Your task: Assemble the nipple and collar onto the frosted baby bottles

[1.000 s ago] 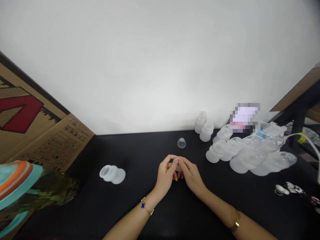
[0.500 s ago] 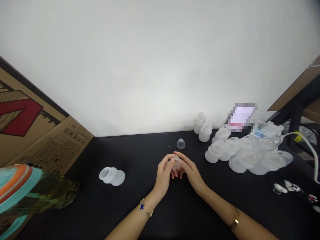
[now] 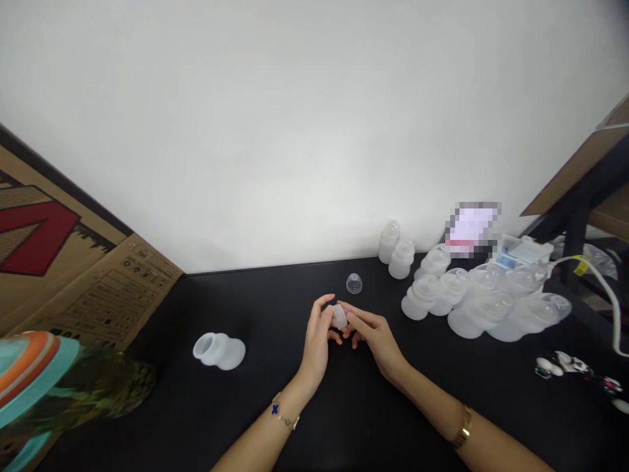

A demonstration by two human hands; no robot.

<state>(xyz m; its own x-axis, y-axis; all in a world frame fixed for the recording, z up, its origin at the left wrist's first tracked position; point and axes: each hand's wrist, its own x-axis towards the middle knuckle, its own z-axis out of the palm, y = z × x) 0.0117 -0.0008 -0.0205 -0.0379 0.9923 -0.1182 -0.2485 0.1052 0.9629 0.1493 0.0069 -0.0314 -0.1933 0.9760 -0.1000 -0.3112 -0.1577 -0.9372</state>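
Between my two hands is a small translucent white bottle collar (image 3: 339, 317), tilted on its side above the black table. My left hand (image 3: 318, 334) grips it from the left with thumb and fingers, and my right hand (image 3: 371, 335) pinches its right side. Whether a nipple sits inside the collar cannot be made out. Just beyond my hands a clear dome cap (image 3: 354, 283) stands on the table. To the left lies an open white baby bottle (image 3: 219, 351) on its side, its mouth facing left.
Several capped baby bottles (image 3: 479, 314) stand grouped at the right, two more (image 3: 401, 259) near the wall. Behind them are a blurred screen (image 3: 472, 226) and a white cable (image 3: 614, 305). At left are a cardboard box (image 3: 98, 282) and a large turquoise-lidded jug (image 3: 63, 367).
My hands have parted slightly and turned the collar onto its side, so more of it shows. The view has shifted a little; the bottles and dome cap stay put.
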